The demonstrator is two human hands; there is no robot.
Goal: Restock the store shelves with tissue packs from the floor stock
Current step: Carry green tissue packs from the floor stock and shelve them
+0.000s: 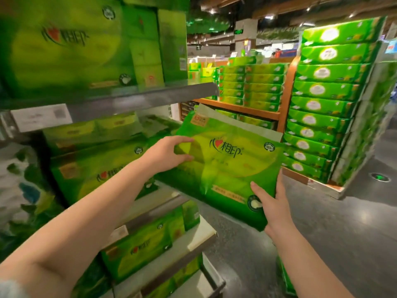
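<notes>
Item: green tissue pack [227,166], held in the air at the shelf end, long axis running 10 to 4 o'clock; left hand [169,153] grips its 10 o'clock end nearest the middle shelf [163,203], right hand [271,203] grips the 4 o'clock corner.

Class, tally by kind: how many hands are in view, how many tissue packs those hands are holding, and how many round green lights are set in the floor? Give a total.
Hands: 2 (left hand, right hand)
Held tissue pack: 1
Green floor light: 1
Total: 4
</notes>
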